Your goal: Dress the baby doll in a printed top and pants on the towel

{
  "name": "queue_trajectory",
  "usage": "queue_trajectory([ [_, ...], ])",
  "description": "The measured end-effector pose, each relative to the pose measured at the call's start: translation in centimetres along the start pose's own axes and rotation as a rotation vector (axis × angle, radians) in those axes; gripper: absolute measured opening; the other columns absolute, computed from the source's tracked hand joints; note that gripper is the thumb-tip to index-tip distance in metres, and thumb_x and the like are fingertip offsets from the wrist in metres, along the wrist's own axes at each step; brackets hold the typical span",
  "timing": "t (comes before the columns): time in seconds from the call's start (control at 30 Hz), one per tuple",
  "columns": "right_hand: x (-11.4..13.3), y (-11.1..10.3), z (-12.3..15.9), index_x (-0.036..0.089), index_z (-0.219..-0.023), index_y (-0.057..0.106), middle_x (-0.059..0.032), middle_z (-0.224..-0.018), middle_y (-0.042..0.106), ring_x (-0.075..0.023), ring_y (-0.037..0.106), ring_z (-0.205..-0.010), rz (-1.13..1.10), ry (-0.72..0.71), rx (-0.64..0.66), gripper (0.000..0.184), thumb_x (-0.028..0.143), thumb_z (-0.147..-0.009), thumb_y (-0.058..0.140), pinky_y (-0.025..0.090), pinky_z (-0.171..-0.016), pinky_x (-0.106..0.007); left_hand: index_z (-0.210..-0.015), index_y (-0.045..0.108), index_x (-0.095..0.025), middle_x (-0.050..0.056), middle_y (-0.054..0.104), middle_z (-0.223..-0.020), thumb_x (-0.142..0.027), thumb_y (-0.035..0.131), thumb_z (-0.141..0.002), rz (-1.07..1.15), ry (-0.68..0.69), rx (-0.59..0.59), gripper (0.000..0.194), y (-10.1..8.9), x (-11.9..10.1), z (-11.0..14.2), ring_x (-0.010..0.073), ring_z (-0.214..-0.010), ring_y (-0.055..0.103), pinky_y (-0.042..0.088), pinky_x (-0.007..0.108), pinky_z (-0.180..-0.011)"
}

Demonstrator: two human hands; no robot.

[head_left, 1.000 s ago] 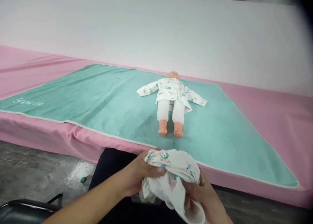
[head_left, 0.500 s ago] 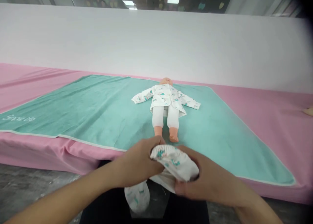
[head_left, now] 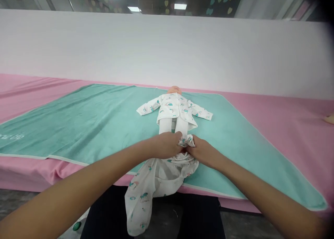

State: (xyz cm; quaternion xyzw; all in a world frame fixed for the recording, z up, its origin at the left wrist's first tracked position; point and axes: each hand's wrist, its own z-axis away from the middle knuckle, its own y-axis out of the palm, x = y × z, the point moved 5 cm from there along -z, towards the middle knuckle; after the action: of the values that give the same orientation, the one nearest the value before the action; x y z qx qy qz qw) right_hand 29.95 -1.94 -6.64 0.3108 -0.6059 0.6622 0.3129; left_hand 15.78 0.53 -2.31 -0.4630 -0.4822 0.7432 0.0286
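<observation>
A baby doll (head_left: pixel 174 90) lies on its back in a white printed jacket (head_left: pixel 171 106) and white leggings (head_left: pixel 165 125), arms spread. At its feet, my left hand (head_left: pixel 168 145) and my right hand (head_left: pixel 202 149) pinch the gathered cuff of white printed baby pants (head_left: pixel 167 178) from either side. That cuff is around one of the doll's lower legs, on the right; the feet are hidden by my hands and the cloth. The other pant leg hangs down over the bed's front edge.
Under the doll is a green mat (head_left: pixel 104 120) with white trim, spread over a pink sheet (head_left: pixel 273 120). A white wall (head_left: pixel 167 51) stands behind. My dark-clothed knees are below the front edge. A green round object (head_left: pixel 77 226) is at the lower left.
Both hands have moved forward from before the doll's feet to its lower leg, carrying the bunched pants. The pants have unfolded, with one leg hanging longer toward me.
</observation>
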Motion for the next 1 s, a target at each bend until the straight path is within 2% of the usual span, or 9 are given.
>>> queue_trajectory([
  [0.07, 1.0, 0.4, -0.4, 0.021, -0.085, 0.062, -0.0024, -0.084, 0.067, -0.0218, 0.059, -0.078, -0.127, -0.059, 0.11, 0.02, 0.019, -0.067, 0.055, 0.041, -0.063, -0.029, -0.078, 0.053, -0.02, 0.002, 0.055, -0.063, -0.029, 0.056, -0.075, 0.0, 0.022, 0.025, 0.01, -0.2, -0.3, 0.2, 0.016, -0.05, 0.046, 0.029, 0.026, -0.05],
  [0.17, 2.6, 0.3, -0.8, 0.018, -0.083, 0.063, -0.002, -0.078, 0.066, -0.0206, 0.059, -0.076, -0.292, -0.111, 0.291, 0.021, 0.014, -0.064, 0.055, 0.043, -0.064, -0.028, -0.091, 0.056, -0.02, 0.003, 0.06, -0.072, -0.036, 0.059, -0.074, 0.053, -0.03, 0.011, 0.024, -0.9, -0.3, 0.8, 0.0174, -0.056, 0.051, 0.031, 0.025, -0.048],
  [0.27, 2.5, -0.9, -1.1, 0.018, -0.091, 0.062, -0.0025, -0.084, 0.066, -0.02, 0.059, -0.078, -0.323, -0.085, 0.306, 0.027, 0.017, -0.064, 0.059, 0.044, -0.064, -0.028, -0.114, 0.052, -0.023, 0.005, 0.063, -0.085, -0.037, 0.059, -0.075, 0.137, -0.09, -0.024, 0.043, -1.4, -0.1, 1.6, 0.0198, -0.066, 0.057, 0.035, 0.025, -0.05],
  [0.4, 0.9, -1.7, -1.3, 0.02, -0.098, 0.058, -0.0007, -0.089, 0.062, -0.0171, 0.055, -0.077, -0.323, -0.18, 0.264, 0.036, 0.017, -0.062, 0.064, 0.042, -0.062, -0.025, -0.123, 0.048, -0.027, 0.004, 0.062, -0.102, -0.026, 0.06, -0.074, 0.24, -0.045, -0.089, 0.05, -1.2, -0.2, 1.9, 0.0214, -0.084, 0.059, 0.042, 0.025, -0.061],
  [0.5, 0.0, -1.6, -1.4, 0.019, -0.093, 0.056, 0.0007, -0.086, 0.059, -0.0148, 0.052, -0.074, -0.412, -0.267, 0.224, 0.03, 0.02, -0.065, 0.066, 0.04, -0.059, -0.024, -0.119, 0.052, -0.027, 0.002, 0.06, -0.109, -0.024, 0.061, -0.074, 0.307, -0.035, -0.171, 0.047, -0.9, 0.0, 1.2, 0.022, -0.093, 0.057, 0.045, 0.026, -0.069],
  [0.6, -0.7, -1.8, -1.8, 0.018, -0.087, 0.055, 0.0014, -0.082, 0.057, -0.0146, 0.05, -0.074, -0.473, -0.307, 0.194, 0.026, 0.025, -0.066, 0.068, 0.04, -0.062, -0.025, -0.114, 0.054, -0.023, 0.002, 0.061, -0.104, -0.026, 0.059, -0.076, 0.364, -0.033, -0.265, 0.039, -0.8, 0.1, 0.1, 0.021, -0.091, 0.057, 0.045, 0.026, -0.07],
  [0.73, -2.1, -2.8, -2.7, 0.018, -0.088, 0.056, 0.0006, -0.083, 0.058, -0.0169, 0.052, -0.077, -0.455, -0.281, 0.13, 0.026, 0.027, -0.066, 0.066, 0.041, -0.065, -0.027, -0.104, 0.057, -0.021, 0.001, 0.062, -0.096, -0.032, 0.059, -0.078, 0.38, -0.029, -0.324, 0.029, -0.9, 0.2, -1.6, 0.0193, -0.086, 0.057, 0.043, 0.025, -0.068],
  [0.93, -3.6, -4.5, -3.7, 0.019, -0.08, 0.053, 0.0028, -0.075, 0.054, -0.0151, 0.048, -0.071, -0.275, -0.221, -0.152, 0.025, 0.04, -0.071, 0.063, 0.036, -0.061, -0.025, -0.088, 0.058, -0.019, 0.001, 0.059, -0.086, -0.048, 0.064, -0.073, 0.218, -0.026, -0.4, 0.033, -1.9, 1.0, -4.2, 0.0195, -0.081, 0.052, 0.038, 0.026, -0.065],
  [1.0, -3.8, -4.7, -3.9, 0.02, -0.078, 0.05, 0.0036, -0.072, 0.053, -0.0147, 0.047, -0.068, -0.239, -0.197, -0.247, 0.024, 0.042, -0.072, 0.061, 0.035, -0.06, -0.025, -0.086, 0.056, -0.018, 0.001, 0.056, -0.08, -0.051, 0.064, -0.072, 0.329, -0.023, -0.331, 0.037, -2.0, 1.6, -5.0, 0.0178, -0.076, 0.05, 0.037, 0.024, -0.061],
])
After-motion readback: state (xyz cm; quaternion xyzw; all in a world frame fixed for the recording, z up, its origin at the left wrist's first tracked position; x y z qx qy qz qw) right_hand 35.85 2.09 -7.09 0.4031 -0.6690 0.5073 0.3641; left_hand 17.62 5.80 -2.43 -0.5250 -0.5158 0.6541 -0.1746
